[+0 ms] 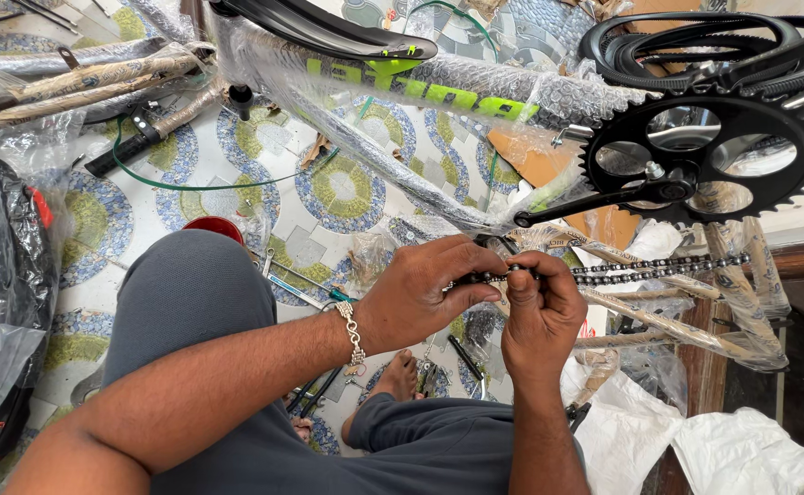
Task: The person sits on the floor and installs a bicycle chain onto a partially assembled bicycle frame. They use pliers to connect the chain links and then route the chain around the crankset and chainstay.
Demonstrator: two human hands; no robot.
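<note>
A bicycle chain (645, 269) runs from the right towards the middle of the head view. My left hand (425, 291), with a silver bracelet on the wrist, pinches the chain's end between thumb and fingers. My right hand (537, 313) grips the same end from the right, the fingers of both hands touching. Above them a black chainring (791, 188) with its crank arm (585, 203) hangs on a bicycle frame (420, 87) wrapped in bubble wrap with green markings.
I sit on a patterned mosaic floor (338, 188), my grey-trousered knee (191, 293) at left and a bare foot (397, 380) below the hands. Tools (296, 291) lie on the floor. Wrapped parts (81, 82) lie top left, plastic bags (8, 257) at left, white wrapping (741, 449) bottom right.
</note>
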